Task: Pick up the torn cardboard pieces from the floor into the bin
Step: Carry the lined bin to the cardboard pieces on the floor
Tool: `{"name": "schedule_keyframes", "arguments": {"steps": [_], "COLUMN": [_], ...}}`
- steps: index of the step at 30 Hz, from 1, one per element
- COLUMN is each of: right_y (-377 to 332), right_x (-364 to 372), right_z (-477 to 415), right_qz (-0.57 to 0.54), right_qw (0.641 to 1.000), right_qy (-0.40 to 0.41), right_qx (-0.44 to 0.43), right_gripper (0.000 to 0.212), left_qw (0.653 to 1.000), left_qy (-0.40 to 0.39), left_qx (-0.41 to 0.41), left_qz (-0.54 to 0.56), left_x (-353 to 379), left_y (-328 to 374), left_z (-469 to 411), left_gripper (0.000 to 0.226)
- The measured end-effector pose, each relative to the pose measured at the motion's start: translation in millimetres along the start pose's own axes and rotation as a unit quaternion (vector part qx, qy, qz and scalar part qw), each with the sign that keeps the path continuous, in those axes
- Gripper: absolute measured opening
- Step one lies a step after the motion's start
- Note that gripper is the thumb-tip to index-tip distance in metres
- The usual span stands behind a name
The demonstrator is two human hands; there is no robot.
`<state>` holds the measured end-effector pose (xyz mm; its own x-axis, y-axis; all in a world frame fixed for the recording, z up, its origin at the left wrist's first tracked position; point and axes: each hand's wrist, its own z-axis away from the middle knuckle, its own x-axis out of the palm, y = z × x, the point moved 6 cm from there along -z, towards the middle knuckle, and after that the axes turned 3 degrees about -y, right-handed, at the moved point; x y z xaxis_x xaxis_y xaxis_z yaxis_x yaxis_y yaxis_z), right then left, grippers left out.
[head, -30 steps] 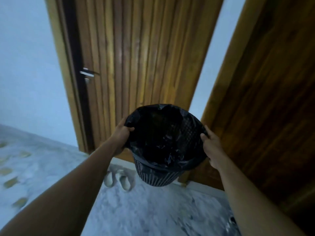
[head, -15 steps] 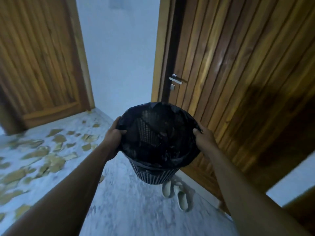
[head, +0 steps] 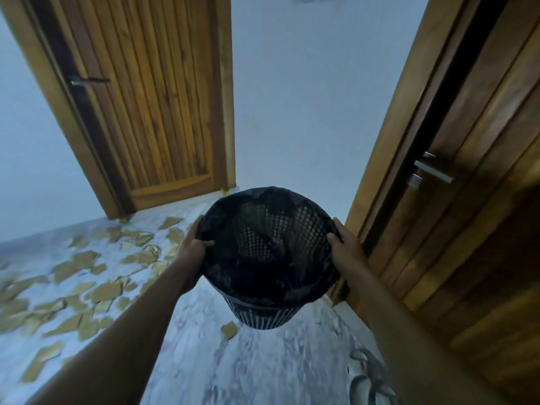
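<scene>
Both our hands, left hand [head: 191,249] and right hand [head: 344,247], clasp the mesh bin [head: 267,258] by its rim; fingers hidden behind it, cardboard pieces [head: 102,290] blurred on the floor [head: 263,369].

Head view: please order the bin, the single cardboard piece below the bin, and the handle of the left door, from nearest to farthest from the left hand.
1. bin: the left hand grips its rim.
2. single cardboard piece: on the floor, below the bin.
3. left door handle: high up at far left.
</scene>
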<state>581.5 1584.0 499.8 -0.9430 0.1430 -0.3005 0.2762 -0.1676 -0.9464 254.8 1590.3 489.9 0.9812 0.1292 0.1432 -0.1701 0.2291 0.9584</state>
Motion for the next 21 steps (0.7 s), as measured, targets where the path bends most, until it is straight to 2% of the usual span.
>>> {"name": "schedule_keyframes", "arguments": {"steps": [4, 10, 16, 21], "right_y": [20, 98, 229, 372], "right_x": [46, 102, 144, 166], "right_z": [-78, -201, -315, -395], "right_qz": [0.012, 0.020, 0.004, 0.016], "right_qw": [1.000, 0.997, 0.990, 0.982], "right_qy": [0.000, 0.062, 0.092, 0.115], "right_qx": [0.011, 0.047, 0.105, 0.147], "right_gripper": [0.051, 0.049, 0.050, 0.050], "left_qw": [1.000, 0.995, 0.982, 0.973], "left_qy": [0.011, -0.038, -0.067, -0.097], "left_qx": [-0.020, -0.064, -0.112, -0.135], "left_qz": [-0.004, -0.061, -0.133, -0.161], "left_x": [-23, -29, -12, 12], "left_y": [-19, -89, -203, -345], "left_z": [-93, -268, -420, -528], "left_gripper": [0.075, 0.076, 0.074, 0.078]}}
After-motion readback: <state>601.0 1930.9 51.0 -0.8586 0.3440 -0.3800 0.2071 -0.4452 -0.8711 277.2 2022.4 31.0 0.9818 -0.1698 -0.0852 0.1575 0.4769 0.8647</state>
